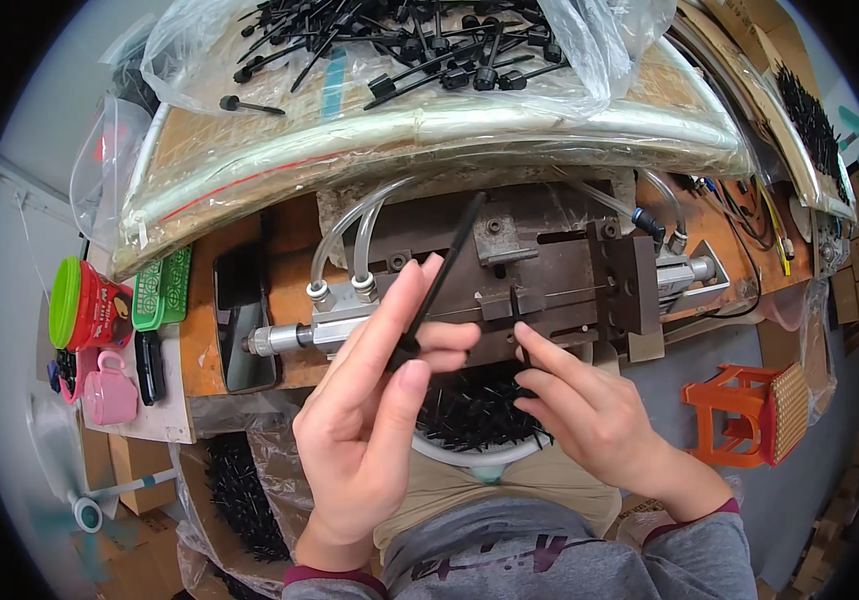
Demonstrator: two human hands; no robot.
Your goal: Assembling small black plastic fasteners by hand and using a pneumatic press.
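My left hand (359, 440) is raised in front of the metal fixture, its thumb and fingers closed on a slim black rod (451, 258) with a thicker knob at the lower end. The rod slants up and away to the right. My right hand (594, 415) is at the near edge of the fixture (439, 258), fingertips pinching a thin black rod (514, 303) upright at the small middle block. Part of that rod is hidden by the fingers. Beneath both hands sits a round white basin (484, 457) holding many black pieces.
Black knobbed rods (429, 45) lie heaped on a plastic-covered shelf (279, 160) at the back. Air cylinders with clear hoses (344, 235) flank the fixture. At left are a phone (239, 315), a green basket (161, 288) and a pink cup (109, 390); an orange stool (734, 415) stands right.
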